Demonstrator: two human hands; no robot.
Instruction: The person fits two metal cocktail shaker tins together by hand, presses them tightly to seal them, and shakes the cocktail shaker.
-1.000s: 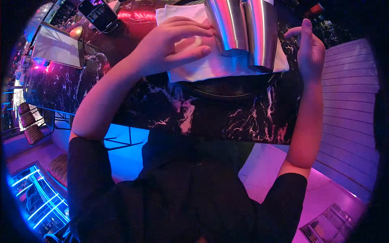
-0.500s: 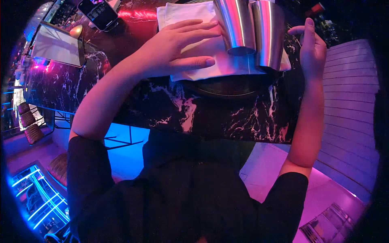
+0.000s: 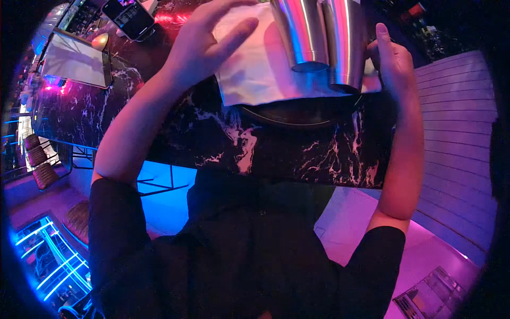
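Note:
Two shiny metal cups, a left one (image 3: 303, 40) and a right one (image 3: 346, 48), lean side by side above a folded white cloth (image 3: 249, 80). Their upper ends are cut off by the frame's top edge. The cloth lies on a dark round tray (image 3: 289, 114). My left hand (image 3: 204, 45) is at the cloth's left side, thumb and fingers apart, holding nothing; some fingertips reach the top edge. Close to the right cup's right side is my right hand (image 3: 392, 61), its thumb up and fingers bent toward the cup. Whether those fingers touch it is unclear.
The black marbled table (image 3: 234, 143) runs across the view. A phone (image 3: 127, 18) and a pale tablet-like panel (image 3: 77, 59) are at the upper left. A small red object (image 3: 416, 9) is at the upper right. Slatted boards (image 3: 457, 122) stand right of the table.
My left hand has moved up and left, away from the left cup. My right hand has shifted left toward the right cup. Both cups moved right, then back left.

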